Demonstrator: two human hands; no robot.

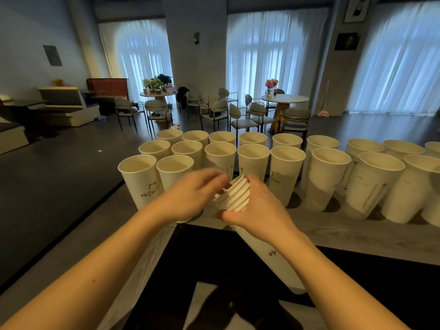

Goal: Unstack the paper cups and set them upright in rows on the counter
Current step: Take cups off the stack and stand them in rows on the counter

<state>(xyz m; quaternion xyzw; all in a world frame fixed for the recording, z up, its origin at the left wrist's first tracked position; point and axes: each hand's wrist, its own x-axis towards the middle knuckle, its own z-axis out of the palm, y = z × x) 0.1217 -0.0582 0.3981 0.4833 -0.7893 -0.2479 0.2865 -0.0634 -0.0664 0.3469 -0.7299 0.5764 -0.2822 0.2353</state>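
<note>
Two hands work on one nested stack of paper cups [238,196] in the head view, held just over the near edge of the worktop [357,232]. The right hand [259,210] is wrapped around the stack just below its rims, closed on it, with the stack's long body running down and toward the person under the wrist. The left hand [190,194] reaches in from the other side, its fingertips [220,178] bunched at the topmost rim; the blur there hides whether they have that rim pinched or only touch it, so I cannot tell.

Beyond the hands, unstacked cups [252,160] already stand upright in three rows running along the worktop from its left end to the right. The near row has two cups at the left end, the leftmost [140,179] by the corner, then a gap directly behind the hands.

To do this step well, I judge the right hand should grip firmly but not crush the stack, since the paper walls dent easily. The left should take only the top rim, twist slightly to break the nesting, and pull along the stack's axis so a second cup does not follow. That gap in the near row looks the natural spot; lower the cup straight down, clear of its neighbours' rims, which could tip at a nudge.
</note>
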